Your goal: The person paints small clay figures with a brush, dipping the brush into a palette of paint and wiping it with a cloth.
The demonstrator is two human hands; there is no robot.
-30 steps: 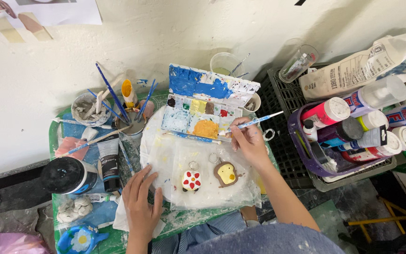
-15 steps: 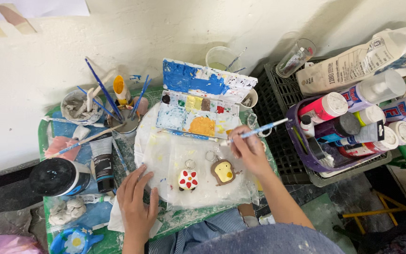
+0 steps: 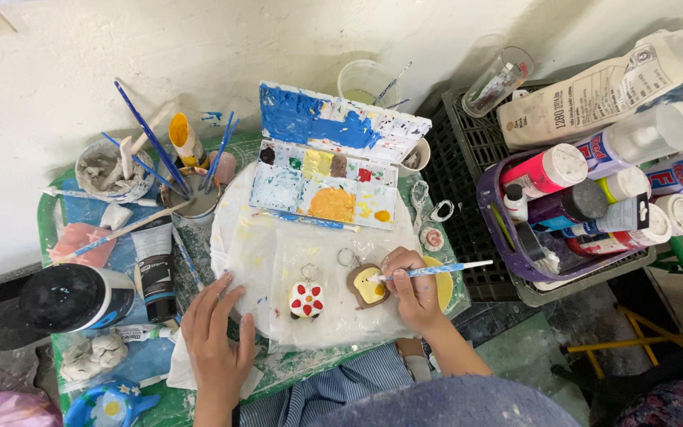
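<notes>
Toast charm (image 3: pixel 368 285) lies on the plastic sheet (image 3: pixel 278 253) just below the palette (image 3: pixel 326 182), brush (image 3: pixel 428 271) tip touching its yellow face. Right hand (image 3: pixel 413 289) is curled tight around the brush. Left hand (image 3: pixel 216 340) lies flat, fingers spread, on the sheet's lower left edge. A red-spotted charm (image 3: pixel 307 299) sits left of the toast. The paint-smeared green counter (image 3: pixel 49 229) stands against a white wall (image 3: pixel 41 47).

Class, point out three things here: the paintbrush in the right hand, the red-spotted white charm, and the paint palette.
paintbrush (image 3: pixel 436 270), head view, middle of its blue handle
red-spotted white charm (image 3: pixel 307 300), head view, centre of its body
paint palette (image 3: pixel 332 204), head view, orange paint well
</notes>
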